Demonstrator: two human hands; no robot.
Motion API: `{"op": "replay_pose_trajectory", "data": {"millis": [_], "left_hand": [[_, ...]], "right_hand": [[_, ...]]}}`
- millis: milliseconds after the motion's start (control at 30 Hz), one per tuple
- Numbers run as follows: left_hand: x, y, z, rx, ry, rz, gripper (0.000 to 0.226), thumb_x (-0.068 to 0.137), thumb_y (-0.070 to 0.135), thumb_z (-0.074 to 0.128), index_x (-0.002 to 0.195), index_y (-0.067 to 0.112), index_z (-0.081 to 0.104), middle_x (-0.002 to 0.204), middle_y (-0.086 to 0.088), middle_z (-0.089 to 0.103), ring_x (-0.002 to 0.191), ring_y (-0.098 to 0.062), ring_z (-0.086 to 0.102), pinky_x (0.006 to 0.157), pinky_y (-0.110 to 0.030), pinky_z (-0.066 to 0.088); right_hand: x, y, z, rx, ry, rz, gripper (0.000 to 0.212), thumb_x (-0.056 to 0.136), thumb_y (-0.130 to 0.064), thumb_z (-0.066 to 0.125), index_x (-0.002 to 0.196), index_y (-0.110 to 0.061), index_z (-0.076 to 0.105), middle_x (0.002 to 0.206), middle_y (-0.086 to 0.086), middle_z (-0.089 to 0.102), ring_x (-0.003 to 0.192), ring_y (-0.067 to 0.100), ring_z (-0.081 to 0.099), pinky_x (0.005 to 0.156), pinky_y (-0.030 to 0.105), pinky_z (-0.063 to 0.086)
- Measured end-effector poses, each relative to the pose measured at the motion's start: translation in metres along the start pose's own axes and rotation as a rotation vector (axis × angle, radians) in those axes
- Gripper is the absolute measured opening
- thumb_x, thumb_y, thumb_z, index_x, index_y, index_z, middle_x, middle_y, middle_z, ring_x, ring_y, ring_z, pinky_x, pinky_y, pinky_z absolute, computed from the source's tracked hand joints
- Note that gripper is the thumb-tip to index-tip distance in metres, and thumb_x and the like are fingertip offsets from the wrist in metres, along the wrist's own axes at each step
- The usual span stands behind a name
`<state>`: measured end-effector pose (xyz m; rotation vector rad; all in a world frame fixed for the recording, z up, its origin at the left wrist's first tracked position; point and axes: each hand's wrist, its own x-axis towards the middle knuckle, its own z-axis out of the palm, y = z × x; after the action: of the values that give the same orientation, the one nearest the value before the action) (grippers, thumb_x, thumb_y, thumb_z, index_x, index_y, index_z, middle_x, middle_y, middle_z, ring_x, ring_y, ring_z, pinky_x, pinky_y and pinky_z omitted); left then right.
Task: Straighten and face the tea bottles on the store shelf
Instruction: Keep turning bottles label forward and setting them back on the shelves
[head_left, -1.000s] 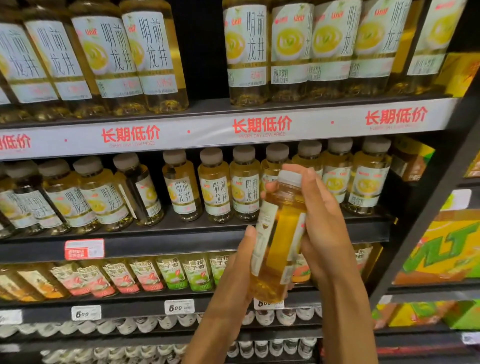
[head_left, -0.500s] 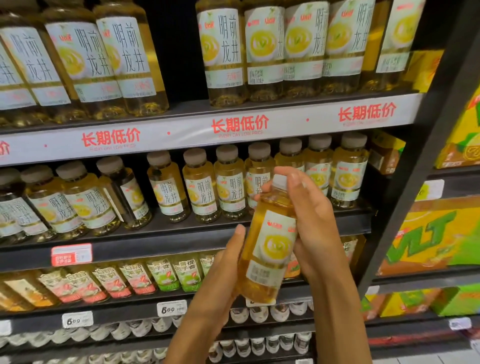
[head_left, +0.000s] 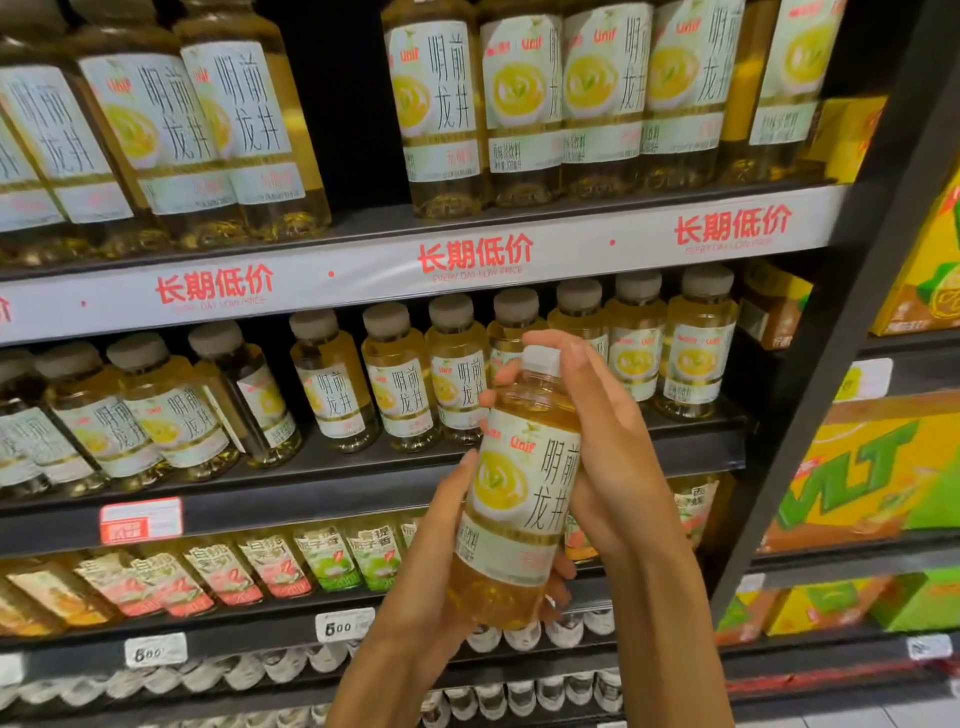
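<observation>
While both hands hold it out in front of the shelves, the bottle stands nearly upright, cap tilted slightly right, its long axis close to vertical and its label turned toward the camera. The left hand cups the lower body, thumb along the left side and fingers curled round under the base. The right hand closes on the upper half, fingers wrapped over the shoulder and cap. So both hands are gripping the bottle; neither is free.

The relation that matters: the middle shelf lies beyond and a little above the bottle, and the row of matching bottles stands directly behind the hands. The right hand is nearer the right end of that row, so it looks the likelier one to carry the bottle in, though any open slot is hidden behind the hands and I cannot tell where it is. Judging by the label, the bottle is already faced and mainly needs setting upright on the shelf.

On that shelf, the bottles at right face forward; one dark bottle left of centre is twisted, label edge-on. The top shelf holds larger bottles with a gap in the middle. Lower shelves carry other drinks, and yellow-green cartons fill the bay at right.
</observation>
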<state>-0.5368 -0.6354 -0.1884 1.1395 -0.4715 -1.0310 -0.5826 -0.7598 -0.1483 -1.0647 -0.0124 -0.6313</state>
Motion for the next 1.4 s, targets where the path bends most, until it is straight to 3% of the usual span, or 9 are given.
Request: {"op": "replay_pose_trajectory", "data": {"millis": [167,300,500,733,833,1000,1200,1300,1400], "left_hand": [[0.001,0.014,0.000,0.258,0.220,0.112,0.069,0.067,0.080,0.040,0.103,0.032,0.074,0.111,0.003,0.072,0.106,-0.015,0.067,0.101,-0.044,0.046],[0.000,0.018,0.003,0.349,0.218,0.201,0.067,0.067,0.073,0.040,0.103,0.025,0.071,0.096,0.006,0.076,0.091,-0.008,0.071,0.076,-0.024,0.055],[-0.001,0.015,-0.009,0.137,0.123,0.106,0.063,0.074,0.069,0.043,0.100,0.021,0.074,0.083,-0.016,0.073,0.066,-0.027,0.069,0.057,-0.033,0.055],[-0.002,0.015,-0.008,0.346,0.262,0.119,0.070,0.067,0.072,0.036,0.102,0.025,0.073,0.096,0.003,0.076,0.096,-0.013,0.070,0.095,-0.038,0.051],[-0.004,0.013,0.000,0.432,0.267,0.166,0.072,0.066,0.073,0.033,0.104,0.024,0.071,0.092,0.006,0.076,0.089,-0.007,0.070,0.078,-0.019,0.055],[-0.005,0.010,0.001,0.385,0.263,0.174,0.067,0.069,0.075,0.034,0.098,0.027,0.072,0.089,0.002,0.076,0.086,-0.012,0.072,0.082,-0.031,0.054],[-0.012,0.011,-0.005,0.265,0.054,0.007,0.069,0.071,0.075,0.037,0.099,0.025,0.075,0.083,-0.015,0.074,0.071,-0.026,0.071,0.063,-0.033,0.057],[-0.009,0.012,-0.005,0.372,0.163,0.104,0.061,0.069,0.077,0.036,0.099,0.039,0.073,0.098,0.002,0.076,0.092,-0.014,0.071,0.086,-0.034,0.054],[-0.011,0.017,-0.001,0.475,0.170,0.185,0.051,0.072,0.075,0.035,0.097,0.048,0.070,0.097,0.021,0.073,0.091,0.006,0.067,0.070,-0.009,0.050]], "right_hand": [[-0.001,0.002,0.002,-0.088,0.105,-0.090,0.034,0.085,-0.044,0.057,0.107,-0.019,0.062,0.093,0.004,0.072,0.087,0.021,0.069,0.076,0.031,0.057],[0.002,0.004,0.004,-0.069,0.133,-0.079,0.035,0.080,-0.045,0.055,0.107,-0.022,0.063,0.097,0.003,0.074,0.087,0.017,0.070,0.071,0.027,0.057],[0.009,0.005,0.005,0.091,0.002,0.062,0.043,0.085,-0.046,0.048,0.119,-0.022,0.060,0.107,0.011,0.071,0.096,0.027,0.069,0.082,0.039,0.056],[0.005,0.013,0.007,-0.060,0.108,-0.048,0.034,0.085,-0.044,0.052,0.106,-0.020,0.062,0.088,0.007,0.070,0.083,0.024,0.069,0.075,0.037,0.058],[0.003,0.011,0.006,-0.097,0.125,-0.046,0.032,0.084,-0.044,0.052,0.105,-0.023,0.064,0.090,0.006,0.071,0.086,0.023,0.069,0.075,0.034,0.058],[0.004,0.009,0.002,0.026,0.073,0.021,0.036,0.080,-0.042,0.056,0.106,-0.019,0.064,0.090,0.008,0.072,0.090,0.026,0.069,0.081,0.039,0.057],[0.003,0.008,0.005,0.114,0.077,0.011,0.033,0.083,-0.041,0.055,0.097,-0.013,0.063,0.077,0.009,0.068,0.077,0.024,0.069,0.073,0.036,0.058],[0.001,0.006,0.006,0.065,0.125,-0.046,0.033,0.081,-0.045,0.058,0.094,-0.016,0.064,0.073,0.004,0.067,0.073,0.020,0.067,0.069,0.033,0.057],[0.000,0.004,0.006,-0.060,0.191,-0.104,0.035,0.080,-0.048,0.059,0.097,-0.017,0.064,0.077,0.002,0.069,0.075,0.017,0.067,0.067,0.029,0.056]]}}
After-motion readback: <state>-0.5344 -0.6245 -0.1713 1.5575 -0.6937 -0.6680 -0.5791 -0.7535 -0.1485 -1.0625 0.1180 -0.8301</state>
